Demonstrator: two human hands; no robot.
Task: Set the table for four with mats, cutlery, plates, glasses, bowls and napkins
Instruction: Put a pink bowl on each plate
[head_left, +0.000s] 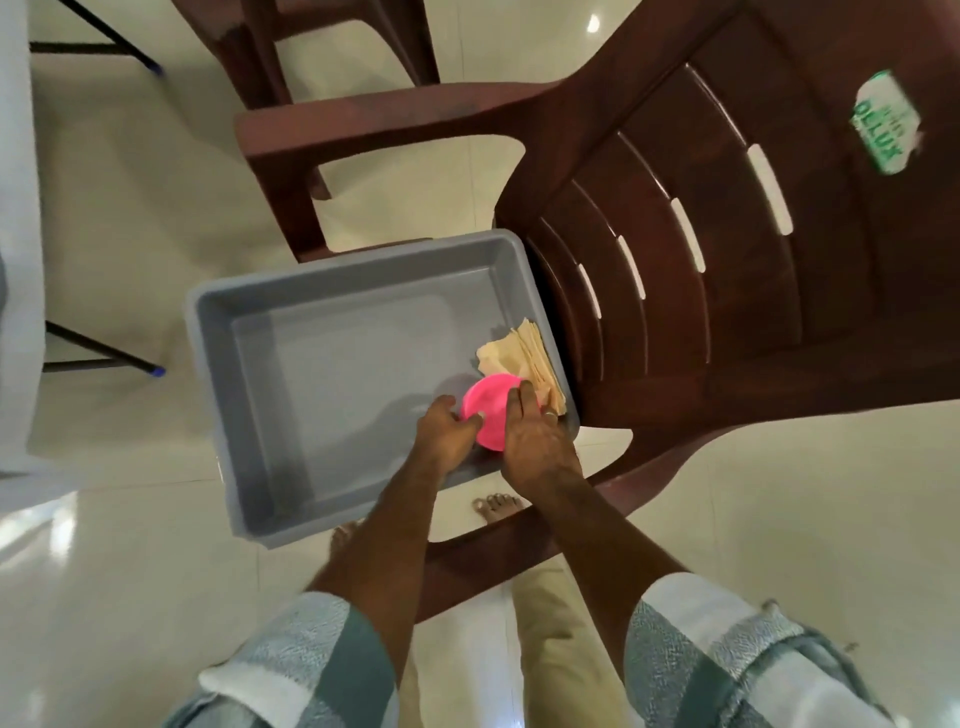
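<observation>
A grey plastic tub (332, 364) is seen resting on the seat of a brown plastic chair (701, 260), with its near corner hanging over the seat edge. Inside the tub, in the corner nearest to the backrest, a pink bowl (488, 408) is held between both hands. The left hand (448, 431) is placed on the left side of the bowl, with the thumb over its rim and the fingers curled around it. The right hand (535, 441) is placed on the right side, with its fingers laid over the far edge of the bowl; a ring is seen on one finger. Whether the bowl is lifted from the bottom of the tub cannot be told. Just behind the bowl, a stack of beige napkins (524, 356) is leaned against the wall of the tub. A second brown chair (311, 47) stands further away, and the white edge of a table (18, 234) is seen at the left. Bare toes are visible on the pale tiled floor (130, 597) below the tub.
</observation>
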